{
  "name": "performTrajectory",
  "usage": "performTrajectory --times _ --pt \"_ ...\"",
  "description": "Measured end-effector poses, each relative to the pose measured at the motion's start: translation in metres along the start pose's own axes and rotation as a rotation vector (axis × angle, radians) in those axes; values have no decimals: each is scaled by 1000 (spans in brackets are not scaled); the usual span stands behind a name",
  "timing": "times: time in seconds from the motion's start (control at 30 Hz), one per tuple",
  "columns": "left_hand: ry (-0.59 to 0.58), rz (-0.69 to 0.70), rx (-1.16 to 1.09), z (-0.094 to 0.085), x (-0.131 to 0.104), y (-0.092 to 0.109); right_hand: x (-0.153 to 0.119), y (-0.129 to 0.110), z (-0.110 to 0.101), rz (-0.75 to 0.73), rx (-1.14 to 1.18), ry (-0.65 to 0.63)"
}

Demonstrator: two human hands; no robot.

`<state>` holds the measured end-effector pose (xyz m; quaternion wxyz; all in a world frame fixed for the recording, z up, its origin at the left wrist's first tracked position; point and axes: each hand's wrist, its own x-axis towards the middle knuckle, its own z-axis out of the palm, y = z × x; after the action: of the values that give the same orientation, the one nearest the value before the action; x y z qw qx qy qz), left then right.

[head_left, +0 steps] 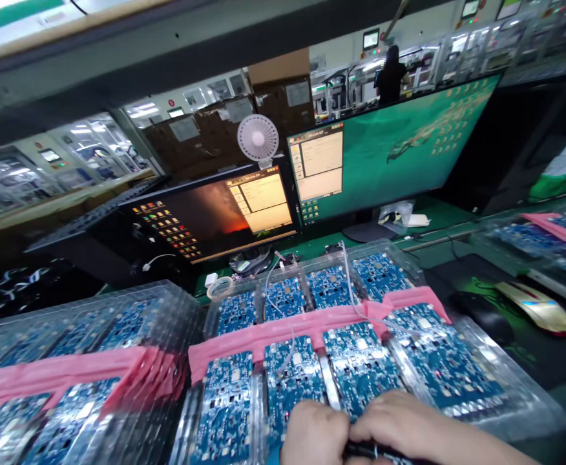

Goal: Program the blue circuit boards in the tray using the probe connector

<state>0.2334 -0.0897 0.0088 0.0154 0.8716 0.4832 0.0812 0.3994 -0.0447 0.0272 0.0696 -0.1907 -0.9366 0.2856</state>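
Note:
At the bottom centre, my left hand (314, 431) is closed over the front edge of a clear plastic tray (520, 394). My right hand (399, 423) is beside it, almost touching, with its fingers curled. A black object (367, 450), possibly a cable or connector, shows between and below both hands; its full shape is hidden. The tray holds several blue circuit boards (360, 361) in two rows, with a pink strip (283, 328) running between the rows. Thin grey cables (348, 274) lie across the tray and boards.
A stack of similar trays (167, 323) stands at the left. Two monitors (205, 219) are behind, with a small white fan (258, 139) above. At the right are a black mouse (481, 316), a gold mouse (537, 307) and more boards (530, 239). A person (390, 77) stands far back.

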Motion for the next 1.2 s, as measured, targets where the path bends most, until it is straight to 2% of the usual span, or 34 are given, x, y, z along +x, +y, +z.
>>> performTrajectory --times 0.07,0.1,0.13,0.2,0.23,0.3,0.37,0.5,0.67,0.83,0.9,0.97,1.0,1.1,1.2 --pt "-5 -27 -35 -10 2 1 -14 -7 -20 -4 92 99" --pt "-15 -44 -59 -14 2 1 -24 -7 -29 49 147 211" --pt "-31 -60 -84 -18 2 1 -34 -6 -37 148 197 349" --pt "-68 -72 -121 -24 2 1 -57 6 -50 457 251 627" --pt "-87 -67 -132 -25 3 2 -68 16 -55 614 261 729" --pt "-115 -55 -141 -27 4 2 -88 39 -59 839 263 830" --pt "-127 -49 -150 -28 6 2 -103 63 -58 887 243 820" --pt "-144 -54 -171 -29 9 2 -111 89 -49 817 149 752" --pt "-175 -64 -184 -29 10 1 -101 90 -42 851 40 806" --pt "-196 -56 -188 -28 12 1 -98 88 -44 759 -20 793" --pt "-189 -53 -192 -29 13 1 -98 88 -45 720 0 753" --pt "-178 -51 -199 -29 12 1 -98 87 -47 745 106 750" --pt "-170 -52 -205 -30 11 0 -98 86 -48 792 186 781" --pt "-119 -66 -231 -31 9 1 -98 77 -53 948 374 980" --pt "-36 -111 -279 -33 8 2 -92 59 -57 900 441 1073"
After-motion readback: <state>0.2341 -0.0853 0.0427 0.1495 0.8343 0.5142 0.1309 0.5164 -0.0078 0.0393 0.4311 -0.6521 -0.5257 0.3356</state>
